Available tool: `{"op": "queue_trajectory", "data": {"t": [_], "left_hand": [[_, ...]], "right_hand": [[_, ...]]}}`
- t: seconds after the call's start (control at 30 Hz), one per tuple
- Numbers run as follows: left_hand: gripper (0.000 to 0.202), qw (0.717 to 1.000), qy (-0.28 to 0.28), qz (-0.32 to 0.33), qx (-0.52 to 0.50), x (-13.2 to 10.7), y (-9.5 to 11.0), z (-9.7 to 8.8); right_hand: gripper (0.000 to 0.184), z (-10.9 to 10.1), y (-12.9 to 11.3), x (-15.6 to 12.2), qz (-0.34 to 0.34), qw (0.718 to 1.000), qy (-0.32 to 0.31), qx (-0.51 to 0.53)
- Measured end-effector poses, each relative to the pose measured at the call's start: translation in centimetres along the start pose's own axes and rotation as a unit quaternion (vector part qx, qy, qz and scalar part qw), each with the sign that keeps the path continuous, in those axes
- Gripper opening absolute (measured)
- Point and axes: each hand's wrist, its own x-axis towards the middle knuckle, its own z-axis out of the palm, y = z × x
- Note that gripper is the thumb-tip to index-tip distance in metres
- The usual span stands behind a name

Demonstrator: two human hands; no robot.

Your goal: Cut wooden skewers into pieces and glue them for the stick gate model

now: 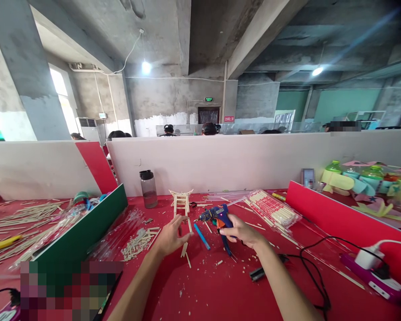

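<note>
A dark blue glue gun [220,216] with an orange trigger is in my right hand [242,232], whose fingers wrap round the handle. Its nozzle points left, towards my left hand [172,234]. That hand has thumb and fingers apart, close in front of a small frame of wooden sticks [181,203] with a flared top. Whether its fingertips touch the frame, I cannot tell. Loose sticks [186,252] show just below the left hand. Between both hands a blue stick-like piece [202,236] lies on the red table [200,294].
Cut stick pieces [140,244] lie at left, beside clear plastic wrapping. A bottle [149,189] stands at the back. Bundled sticks [272,209] lie at right. A black cord [307,258] runs to a purple power strip [376,278]. Green [87,227] and red [347,209] dividers flank the table.
</note>
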Motion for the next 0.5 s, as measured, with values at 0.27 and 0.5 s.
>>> {"op": "queue_trajectory", "data": {"t": [0.27,0.5], "left_hand": [[0.042,1.0,0.003,-0.009,-0.011,0.1,-0.4,0.1],[0.044,1.0,0.0,-0.016,0.003,0.1,-0.6,0.0]], "right_hand": [[0.026,-0.8,0.2,1.1,-0.016,0.985,0.14,-0.098],[0.036,-3.3,0.4,1.0,-0.055,0.907,0.235,-0.346]]}}
